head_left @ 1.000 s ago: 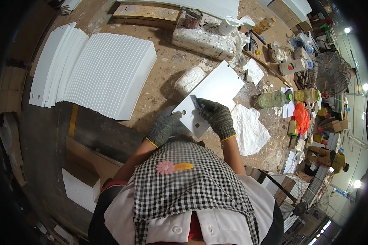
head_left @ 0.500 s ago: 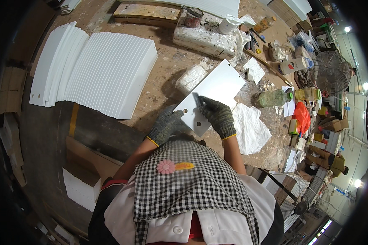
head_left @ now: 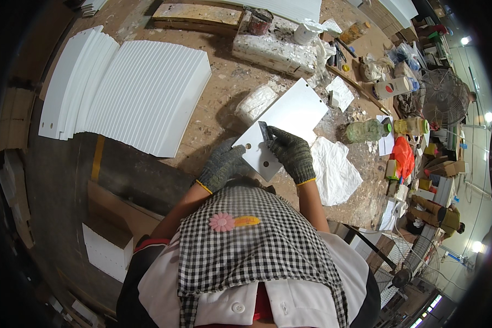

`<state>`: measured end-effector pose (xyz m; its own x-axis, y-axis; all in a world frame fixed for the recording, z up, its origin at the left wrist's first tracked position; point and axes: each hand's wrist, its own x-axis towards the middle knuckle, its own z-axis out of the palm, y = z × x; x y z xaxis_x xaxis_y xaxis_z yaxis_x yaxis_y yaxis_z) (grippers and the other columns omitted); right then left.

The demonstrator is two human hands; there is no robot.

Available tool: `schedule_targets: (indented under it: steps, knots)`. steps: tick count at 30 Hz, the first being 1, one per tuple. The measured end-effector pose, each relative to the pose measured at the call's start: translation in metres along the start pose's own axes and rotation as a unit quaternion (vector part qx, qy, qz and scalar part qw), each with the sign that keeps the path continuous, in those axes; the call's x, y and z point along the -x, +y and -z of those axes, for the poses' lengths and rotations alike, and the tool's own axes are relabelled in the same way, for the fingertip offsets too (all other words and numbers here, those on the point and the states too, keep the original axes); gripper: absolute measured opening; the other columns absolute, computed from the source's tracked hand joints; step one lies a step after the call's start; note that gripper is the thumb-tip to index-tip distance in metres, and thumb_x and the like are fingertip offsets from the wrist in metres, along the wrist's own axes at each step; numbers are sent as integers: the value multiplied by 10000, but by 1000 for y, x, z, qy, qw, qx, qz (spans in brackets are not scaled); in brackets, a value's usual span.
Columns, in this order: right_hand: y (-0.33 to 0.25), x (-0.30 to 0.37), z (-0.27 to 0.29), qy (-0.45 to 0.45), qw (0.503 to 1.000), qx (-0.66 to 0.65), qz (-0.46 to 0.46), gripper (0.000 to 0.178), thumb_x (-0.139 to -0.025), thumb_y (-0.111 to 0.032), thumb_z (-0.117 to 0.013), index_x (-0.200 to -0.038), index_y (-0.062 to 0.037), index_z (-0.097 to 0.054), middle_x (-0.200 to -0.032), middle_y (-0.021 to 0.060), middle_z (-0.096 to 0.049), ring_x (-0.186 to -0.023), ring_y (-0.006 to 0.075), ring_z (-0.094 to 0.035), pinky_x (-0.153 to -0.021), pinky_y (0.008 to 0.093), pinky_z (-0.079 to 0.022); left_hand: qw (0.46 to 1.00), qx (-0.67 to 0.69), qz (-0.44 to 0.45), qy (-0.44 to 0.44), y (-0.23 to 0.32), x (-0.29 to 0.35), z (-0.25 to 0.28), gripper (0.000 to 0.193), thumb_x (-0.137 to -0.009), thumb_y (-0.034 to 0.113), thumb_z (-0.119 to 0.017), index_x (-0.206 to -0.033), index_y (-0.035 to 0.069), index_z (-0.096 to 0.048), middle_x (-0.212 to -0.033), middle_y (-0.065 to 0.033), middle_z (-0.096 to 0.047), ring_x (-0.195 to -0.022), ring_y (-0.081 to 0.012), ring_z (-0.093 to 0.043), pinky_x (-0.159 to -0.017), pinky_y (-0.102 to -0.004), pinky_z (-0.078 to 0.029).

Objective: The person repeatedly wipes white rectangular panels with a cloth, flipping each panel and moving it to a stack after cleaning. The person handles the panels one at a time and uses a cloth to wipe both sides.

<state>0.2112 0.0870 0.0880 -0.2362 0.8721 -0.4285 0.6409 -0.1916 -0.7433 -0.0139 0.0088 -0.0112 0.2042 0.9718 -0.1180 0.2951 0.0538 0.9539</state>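
I see left hand (head_left: pixel 221 164) pinching white panel (head_left: pixel 292 112) over bench (head_left: pixel 221 71); right hand (head_left: pixel 292 157) pinching dark flat tool (head_left: pixel 264 130) at panel face. Tilted tool could scratch; weak left pinch could slip.

- This looks like a workshop.
- Spots and smears cover the big brown worktop (head_left: pixel 221 82) around the left grip (head_left: pixel 222 164) and the right grip (head_left: pixel 291 157).
- Lots of matching white boards (head_left: pixel 147 93) are lined up left of the left grip.
- A messy pot (head_left: pixel 259 23) sits ahead of both grips.
- Bottles (head_left: pixel 369 132) are right of the right grip.
- Farther right are a big fan (head_left: pixel 445 95), bright lamps (head_left: pixel 491 116) and another person (head_left: pixel 437 212).
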Motion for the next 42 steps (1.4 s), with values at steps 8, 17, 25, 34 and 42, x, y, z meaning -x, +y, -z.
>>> schedule_targets:
  steps: [8, 17, 25, 34, 42]
  knots:
    - [4, -1, -7, 31, 999, -23, 31, 421, -960, -90, -763, -1377, -85, -701, -1044, 47, -793, -803, 66, -661, -757, 280, -590, 996, -80, -47, 13, 1, 1, 0, 605, -799, 234, -860, -1341, 69, -646, -1376, -231, -582, -1195, -402, -609, -1008, -485, -532]
    - [10, -1, -10, -8, 999, 12, 37, 462, -964, -331, -754, -1368, -115, -697, -1125, 145, -783, -950, 226, -764, -883, 345, -587, 983, -153, -97, 24, -7, -1, -2, 588, -814, 253, -847, -1340, 78, -652, -1379, -234, -581, -1215, -402, -598, -1024, -493, -523]
    - [9, 1, -11, 14, 998, -26, 59, 408, -973, -96, -731, -1379, -90, -693, -1058, 99, -787, -870, 142, -705, -811, 316, -596, 1000, 14, 25, 2, -6, -3, -3, 585, -821, 226, -845, -1351, 83, -644, -1381, -233, -580, -1240, -408, -584, -1033, -480, -522]
    - [3, 7, -7, -30, 999, 19, 17, 420, -974, -182, -720, -1390, -137, -683, -1118, 156, -778, -923, 236, -765, -869, 361, -607, 944, -275, -181, 22, -25, -3, -7, 505, -775, 278, -841, -1245, 138, -721, -1366, -106, -623, -1297, -359, -559, -1078, -445, -502]
    - [-2, 4, -9, 7, 997, 50, 61, 442, -974, -63, -715, -1412, -111, -674, -1081, 119, -791, -884, 136, -718, -823, 318, -601, 963, -211, -165, 20, -19, -5, -3, 548, -838, 187, -813, -1339, 54, -635, -1369, -242, -589, -1232, -407, -594, -1028, -476, -525]
